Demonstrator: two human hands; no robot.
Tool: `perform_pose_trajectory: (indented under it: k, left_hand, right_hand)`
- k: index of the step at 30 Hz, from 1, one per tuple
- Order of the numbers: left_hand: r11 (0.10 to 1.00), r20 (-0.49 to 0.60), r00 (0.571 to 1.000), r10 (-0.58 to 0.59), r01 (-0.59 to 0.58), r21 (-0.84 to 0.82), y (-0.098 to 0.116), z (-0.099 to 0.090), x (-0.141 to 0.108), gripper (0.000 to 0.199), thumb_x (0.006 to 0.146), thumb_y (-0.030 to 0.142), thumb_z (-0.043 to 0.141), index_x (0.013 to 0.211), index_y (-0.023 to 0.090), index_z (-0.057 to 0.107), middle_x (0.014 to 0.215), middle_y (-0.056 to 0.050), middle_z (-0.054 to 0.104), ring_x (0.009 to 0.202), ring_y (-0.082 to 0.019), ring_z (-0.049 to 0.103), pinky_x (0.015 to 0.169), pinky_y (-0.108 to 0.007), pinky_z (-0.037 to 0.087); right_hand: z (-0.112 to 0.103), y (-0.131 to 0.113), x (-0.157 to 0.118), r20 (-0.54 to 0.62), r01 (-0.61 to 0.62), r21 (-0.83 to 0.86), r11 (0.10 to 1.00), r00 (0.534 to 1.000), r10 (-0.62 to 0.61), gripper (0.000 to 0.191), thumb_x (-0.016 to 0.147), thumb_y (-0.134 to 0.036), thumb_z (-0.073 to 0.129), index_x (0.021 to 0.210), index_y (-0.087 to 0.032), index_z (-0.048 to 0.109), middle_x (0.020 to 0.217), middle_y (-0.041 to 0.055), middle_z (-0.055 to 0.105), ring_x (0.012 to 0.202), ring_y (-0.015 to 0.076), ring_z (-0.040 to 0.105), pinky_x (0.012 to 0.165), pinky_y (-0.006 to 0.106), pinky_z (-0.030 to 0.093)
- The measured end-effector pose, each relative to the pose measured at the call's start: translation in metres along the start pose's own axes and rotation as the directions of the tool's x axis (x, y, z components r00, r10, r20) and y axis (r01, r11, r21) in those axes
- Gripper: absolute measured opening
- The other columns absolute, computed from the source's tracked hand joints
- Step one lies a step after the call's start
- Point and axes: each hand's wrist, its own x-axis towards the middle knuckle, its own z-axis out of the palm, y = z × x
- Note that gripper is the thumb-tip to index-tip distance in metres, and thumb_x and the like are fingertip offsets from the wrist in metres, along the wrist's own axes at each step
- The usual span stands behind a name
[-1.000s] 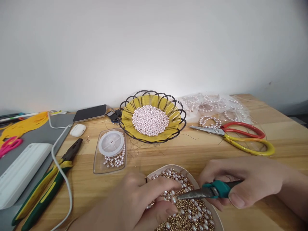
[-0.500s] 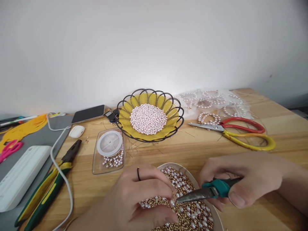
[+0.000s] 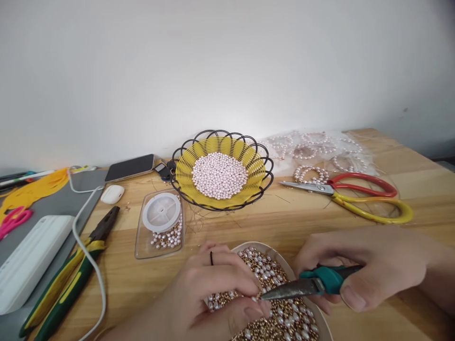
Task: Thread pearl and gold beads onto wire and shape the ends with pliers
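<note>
In the head view, a bowl [image 3: 286, 258] of pearl beads with gold-coloured wire or chain parts [image 3: 296, 315] stands at the front of the table. Over its left side, my left hand [image 3: 223, 291], with a black ring on one finger, pinches a small pearl bead [image 3: 254, 299] between thumb and fingertips. My right hand [image 3: 366, 270] is wrapped round the teal handles of a pair of pliers [image 3: 305, 286]. Their dark pointed jaws reach left over the bowl, and the tip is at the pinched bead. Whether the jaws grip it I cannot tell.
A yellow basket [image 3: 254, 189] of pearl beads stands behind the bowl. To its right lie scissors [image 3: 330, 189] and pearl strands [image 3: 311, 174]. On the left are a clear box [image 3: 140, 246] with a spool, larger pliers [image 3: 67, 279], a white cable [image 3: 101, 279] and a phone [image 3: 130, 168].
My left thumb has moved up and closed towards the fingertips around the bead. The pliers stay at nearly the same spot, with their tip by the bead.
</note>
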Motion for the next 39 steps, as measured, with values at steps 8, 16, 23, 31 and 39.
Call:
perform_pose_trajectory:
  k: [8,16,23,31,39]
  left_hand:
    - [0.961,-0.084,0.988,0.132,-0.107,0.254,-0.004,-0.006,0.001,0.038,0.109,0.038,0.046,0.085,0.018,0.066,0.078,0.000,0.077,0.069,-0.012,0.069,0.078,-0.034,0.045]
    - [0.952,-0.115,0.983,0.141,-0.103,0.288,-0.008,-0.008,-0.002,0.031,0.108,0.034,0.049,0.088,0.018,0.066,0.079,0.000,0.077,0.069,-0.013,0.069,0.077,-0.033,0.045]
    - [0.988,-0.109,0.989,0.096,-0.082,0.128,-0.006,-0.003,0.001,0.042,0.110,0.042,0.041,0.094,0.016,0.071,0.080,-0.005,0.077,0.072,-0.016,0.066,0.075,-0.034,0.048]
    - [0.998,-0.026,0.998,-0.052,0.051,-0.037,0.002,-0.006,0.001,0.042,0.109,0.042,0.041,0.093,0.016,0.070,0.083,-0.006,0.080,0.083,-0.017,0.069,0.074,-0.030,0.053]
    - [0.995,-0.059,0.997,0.040,-0.034,0.092,-0.004,-0.004,0.004,0.045,0.109,0.042,0.042,0.084,0.016,0.070,0.073,-0.005,0.074,0.071,-0.017,0.066,0.070,-0.033,0.051]
  right_hand:
    - [0.002,-0.008,-0.002,-0.078,-0.039,-0.038,0.999,0.996,0.035,0.062,0.074,-0.077,0.068,0.094,-0.019,0.071,0.074,-0.0007,0.054,0.065,0.0145,0.044,0.058,0.026,0.035]
    - [0.001,0.000,-0.005,-0.116,-0.107,-0.047,0.993,0.988,0.101,0.061,0.076,-0.075,0.068,0.114,-0.028,0.074,0.107,0.0082,0.073,0.094,0.0292,0.061,0.083,0.042,0.049]
    - [0.001,0.000,-0.004,-0.112,-0.108,-0.018,0.994,0.988,0.105,0.067,0.072,-0.080,0.068,0.110,-0.026,0.073,0.102,0.0080,0.069,0.087,0.0265,0.057,0.077,0.039,0.047]
    - [0.001,-0.002,-0.005,-0.117,-0.133,-0.025,0.991,0.985,0.129,0.069,0.070,-0.082,0.068,0.107,-0.025,0.073,0.097,0.0067,0.065,0.085,0.0251,0.055,0.075,0.037,0.043]
    - [0.002,-0.007,-0.003,-0.109,-0.129,-0.017,0.992,0.986,0.126,0.065,0.070,-0.080,0.069,0.105,-0.025,0.074,0.092,0.0058,0.063,0.081,0.0242,0.052,0.073,0.037,0.044]
